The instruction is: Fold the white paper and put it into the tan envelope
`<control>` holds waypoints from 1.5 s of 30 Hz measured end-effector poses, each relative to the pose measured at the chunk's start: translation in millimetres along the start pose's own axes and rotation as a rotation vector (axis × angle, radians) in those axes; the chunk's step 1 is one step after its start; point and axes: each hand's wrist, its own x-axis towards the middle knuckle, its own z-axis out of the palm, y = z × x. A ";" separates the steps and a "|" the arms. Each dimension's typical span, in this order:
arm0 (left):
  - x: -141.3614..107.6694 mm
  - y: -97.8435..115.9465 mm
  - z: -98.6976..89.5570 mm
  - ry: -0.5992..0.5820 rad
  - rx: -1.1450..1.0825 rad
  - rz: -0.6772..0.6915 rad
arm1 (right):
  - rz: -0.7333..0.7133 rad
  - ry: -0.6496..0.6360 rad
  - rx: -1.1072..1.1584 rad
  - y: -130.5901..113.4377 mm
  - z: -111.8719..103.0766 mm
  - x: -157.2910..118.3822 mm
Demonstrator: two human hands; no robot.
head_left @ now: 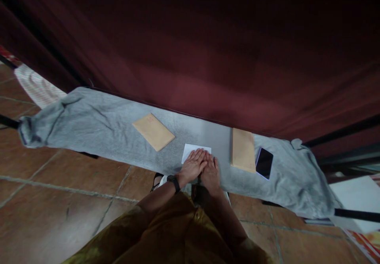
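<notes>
A white sheet of paper (187, 150), perhaps folded, lies on the grey cloth in front of me. My left hand (193, 164), with a dark watch on its wrist, rests flat on the paper. Beside it, my right hand (211, 173) also lies flat, its fingers stretched forward over the paper's right part. The two hands touch along their fingers. Much of the paper is hidden under them. To the left lies a tan paper envelope (153, 132), set at a slant. On the right is a stack of similar tan envelopes (242, 150).
A phone (264, 163) with a dark screen lies right of the stack. The grey cloth (101, 125) covers a long narrow surface. A dark red curtain (190, 74) hangs right behind it. Black bars (356, 215) stand at both ends, above a tiled floor (74, 200).
</notes>
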 end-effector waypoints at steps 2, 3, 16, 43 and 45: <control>6.5 -1.1 2.8 0.013 0.003 -0.003 | -0.007 0.006 -0.004 0.2 1.2 0.4; 9.2 -2.1 3.8 0.013 0.011 0.000 | -0.008 0.015 -0.006 0.7 2.1 0.4; 0.6 -19.2 -7.1 0.028 0.229 -0.084 | 0.018 0.074 -0.024 2.0 7.6 1.1; -12.0 -33.3 -18.2 0.105 0.260 -0.290 | 0.179 0.119 -0.037 15.9 13.9 22.6; -12.1 -33.6 -18.8 0.099 0.261 -0.296 | 0.177 0.115 -0.043 17.7 12.9 19.5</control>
